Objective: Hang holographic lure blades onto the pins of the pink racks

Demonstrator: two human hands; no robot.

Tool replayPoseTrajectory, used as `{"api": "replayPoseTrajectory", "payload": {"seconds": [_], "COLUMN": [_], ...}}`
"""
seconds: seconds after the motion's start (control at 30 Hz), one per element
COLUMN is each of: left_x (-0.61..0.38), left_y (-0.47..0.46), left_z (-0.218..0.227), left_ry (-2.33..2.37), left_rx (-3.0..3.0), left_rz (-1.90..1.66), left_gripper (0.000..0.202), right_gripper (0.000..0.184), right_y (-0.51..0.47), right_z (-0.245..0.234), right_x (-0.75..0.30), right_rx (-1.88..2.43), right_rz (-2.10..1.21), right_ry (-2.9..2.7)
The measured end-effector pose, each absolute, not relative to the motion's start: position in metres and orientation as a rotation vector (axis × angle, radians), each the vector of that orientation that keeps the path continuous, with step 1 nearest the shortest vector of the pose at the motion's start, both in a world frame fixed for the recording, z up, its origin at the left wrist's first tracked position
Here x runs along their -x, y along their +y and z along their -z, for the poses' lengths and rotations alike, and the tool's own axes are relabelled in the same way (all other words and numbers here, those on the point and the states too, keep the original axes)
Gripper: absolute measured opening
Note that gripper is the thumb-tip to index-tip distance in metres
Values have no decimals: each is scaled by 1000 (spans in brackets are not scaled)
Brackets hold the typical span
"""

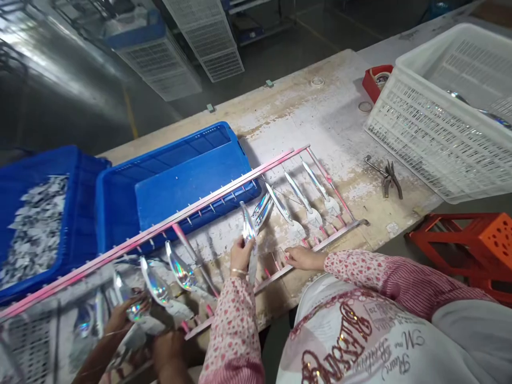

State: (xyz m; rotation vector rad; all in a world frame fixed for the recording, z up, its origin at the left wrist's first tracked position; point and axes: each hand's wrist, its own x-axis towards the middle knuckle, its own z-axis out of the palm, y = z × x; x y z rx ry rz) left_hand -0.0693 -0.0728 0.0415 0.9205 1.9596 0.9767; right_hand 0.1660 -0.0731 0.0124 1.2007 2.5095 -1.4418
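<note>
My left hand (pixel 241 257) is closed around the lower part of a shiny silver, leaf-shaped piece (pixel 248 224), which points up toward the far rail. A few more shiny pieces (pixel 263 209) lie just beyond it. At the near rail of a pink-stained rack (pixel 224 189), my right hand (pixel 306 258) has its fingertips pressed on a small pink peg. To the right of my hands, three silver pieces (pixel 298 193) with whitish wrapped ends sit slanted across the rack. A co-worker's hands (pixel 134 309) handle similar pieces at the rack's left part.
A blue tray (pixel 180 181) lies partly under the rack. Left of it stands a blue bin (pixel 76 202) with grey-white scraps. Pliers (pixel 390 178), a white crate (pixel 424 128) and a red box (pixel 374 85) are on the right. An orange stool (pixel 464 245) stands beside the table.
</note>
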Motion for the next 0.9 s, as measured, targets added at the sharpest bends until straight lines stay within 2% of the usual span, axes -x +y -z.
{"api": "replayPoseTrajectory", "payload": {"seconds": [0.1,0.17,0.33,0.43,0.67,0.9], "left_x": [67,59,38,20,-18,-24], "left_y": [-98,-112,-130,-137,-153,-154], "left_z": [-51,-50,-33,-23,-5,-9], "left_ry": [1536,1334,1302,1387,1476,1425], "left_rx": [-452,-259,-95,-108,-292,-208], "left_rz": [-1432,-1602,-1901,-1882,-1730,-1775], "left_gripper": [38,38,30,33,53,50], "right_gripper": [28,24,23,23,23,24], "right_y": [-79,-81,-85,-88,-91,-88], "right_z": [-3,4,15,14,4,-9], "right_x": [-153,-147,-146,-149,-150,-148], "right_rx": [-1232,-1238,-1245,-1259,-1320,-1302], "right_rz": [1329,1279,1260,1299,1262,1216], "right_ry": [2459,2476,2554,2580,2512,2477]}}
